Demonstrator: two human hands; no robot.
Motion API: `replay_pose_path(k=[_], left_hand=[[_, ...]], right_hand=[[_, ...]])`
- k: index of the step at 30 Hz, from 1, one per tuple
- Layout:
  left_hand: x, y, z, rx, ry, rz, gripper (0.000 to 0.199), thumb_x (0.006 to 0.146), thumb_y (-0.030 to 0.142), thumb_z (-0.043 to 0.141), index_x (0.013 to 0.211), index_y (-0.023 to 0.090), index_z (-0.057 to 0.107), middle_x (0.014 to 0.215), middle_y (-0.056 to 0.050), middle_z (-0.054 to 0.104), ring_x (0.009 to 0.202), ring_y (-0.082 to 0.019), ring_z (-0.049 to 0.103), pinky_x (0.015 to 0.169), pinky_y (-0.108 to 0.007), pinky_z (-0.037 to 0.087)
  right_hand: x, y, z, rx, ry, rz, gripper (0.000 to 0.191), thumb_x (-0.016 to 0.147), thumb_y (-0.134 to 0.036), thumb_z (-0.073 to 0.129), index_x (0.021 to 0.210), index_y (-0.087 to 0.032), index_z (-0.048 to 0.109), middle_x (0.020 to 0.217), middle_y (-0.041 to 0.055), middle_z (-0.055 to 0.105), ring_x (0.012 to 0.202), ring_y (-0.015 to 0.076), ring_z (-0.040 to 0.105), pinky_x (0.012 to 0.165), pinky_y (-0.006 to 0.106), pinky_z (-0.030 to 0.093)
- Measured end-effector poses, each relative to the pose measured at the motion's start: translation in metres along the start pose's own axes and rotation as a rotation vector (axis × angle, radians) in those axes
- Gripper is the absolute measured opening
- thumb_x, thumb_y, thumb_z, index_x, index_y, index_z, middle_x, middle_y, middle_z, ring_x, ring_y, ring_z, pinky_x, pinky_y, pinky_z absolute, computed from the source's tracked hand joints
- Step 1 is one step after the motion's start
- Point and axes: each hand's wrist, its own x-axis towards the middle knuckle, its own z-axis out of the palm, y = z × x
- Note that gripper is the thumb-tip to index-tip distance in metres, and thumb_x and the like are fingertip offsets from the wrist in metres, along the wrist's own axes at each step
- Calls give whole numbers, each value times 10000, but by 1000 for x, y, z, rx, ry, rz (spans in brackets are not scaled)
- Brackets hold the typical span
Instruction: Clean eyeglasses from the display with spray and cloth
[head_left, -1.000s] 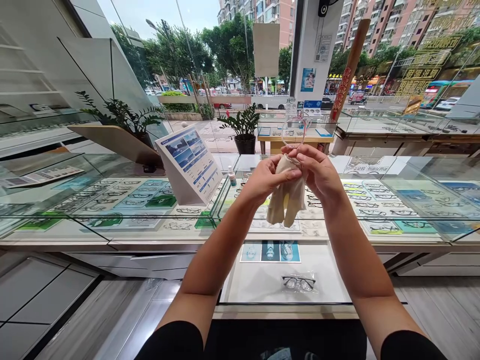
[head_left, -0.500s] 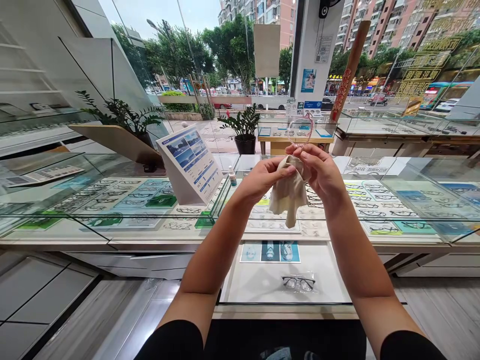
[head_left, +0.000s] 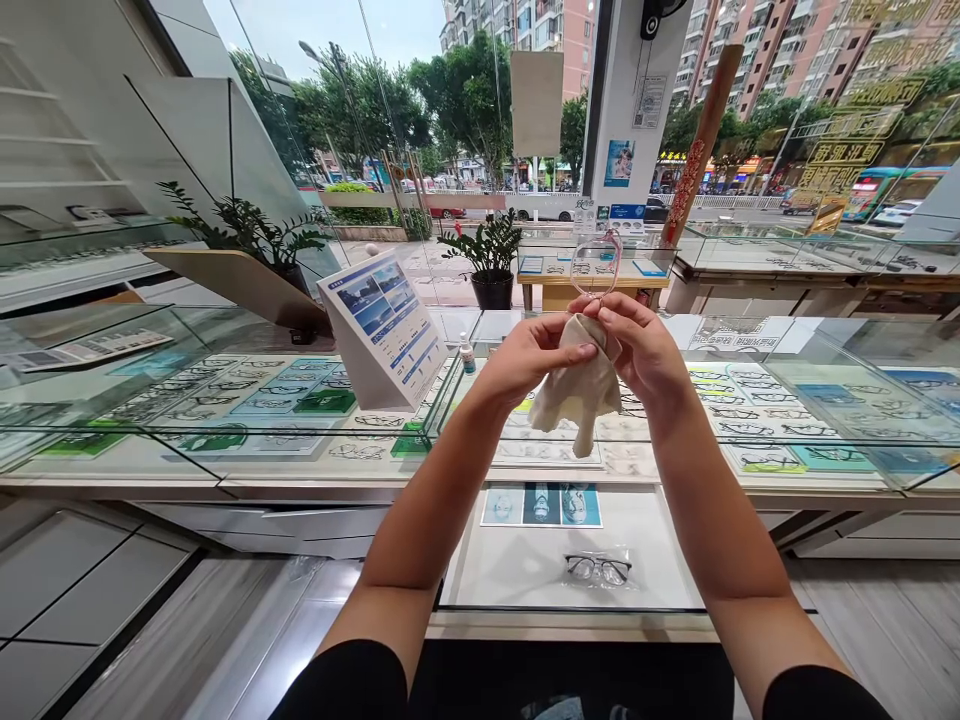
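Note:
A pale beige cloth [head_left: 576, 395] hangs below both hands over the glass counter. My left hand [head_left: 536, 352] pinches it between thumb and fingers. Close beside it, my right hand [head_left: 637, 340] has its fingertips closed at the base of a thin pinkish transparent ring-shaped item [head_left: 616, 258], which stands up above the fingers. The cloth's upper edge lies against the right fingers. Which parts of the ring-shaped item the cloth covers is hidden by the fingers.
A glass display counter [head_left: 262, 487] with many eyeglasses spans the view. On it stand a desk calendar [head_left: 394, 325] and a small bottle [head_left: 466, 355]. Glasses in a clear bag [head_left: 598, 569] lie nearer. Potted plants [head_left: 492, 290] stand behind.
The cloth has spread a little to the left and changed its folds. My left thumb has shifted slightly right, and the ring-shaped item has tilted and moved slightly left.

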Motion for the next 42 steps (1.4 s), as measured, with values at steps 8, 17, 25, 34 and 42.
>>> replay_pose_path(k=[8,17,25,34,42], left_hand=[[1,-3,9,69,65,83,526,638,457,1071,1014,171,840,954,-32,783,867,-173,690,804,-284,535],[0,-3,3,106,118,170,517,666,444,1065,1050,190,830,1095,-62,799,1050,-221,712,919,-312,539],[-3,1,8,106,82,188,527,686,429,1058,1096,199,819,1365,-112,786,1191,-252,720,1009,-344,545],[2,-7,16,17,194,189,560,615,448,1084,1075,217,864,1246,-84,829,1212,-278,728,1016,-357,561],[1,-11,18,96,241,262,539,691,531,1046,1055,194,837,1051,-50,821,974,-196,725,842,-279,556]], right_hand=[[3,6,-4,-4,46,-11,340,750,-541,978,899,-288,808,1169,36,831,1207,272,747,1125,446,625],[2,3,0,-61,20,-67,321,770,-563,955,908,-309,815,1143,31,818,1246,278,716,1196,465,564],[2,3,2,-57,56,-80,362,737,-589,980,896,-309,813,1124,30,816,1245,279,714,1201,474,560],[5,9,4,13,119,-57,444,703,-603,1000,937,-295,783,1174,29,828,1248,279,741,1127,449,619],[4,12,7,58,103,-78,364,716,-553,1012,888,-301,814,1150,9,832,1242,262,739,1161,428,601]])
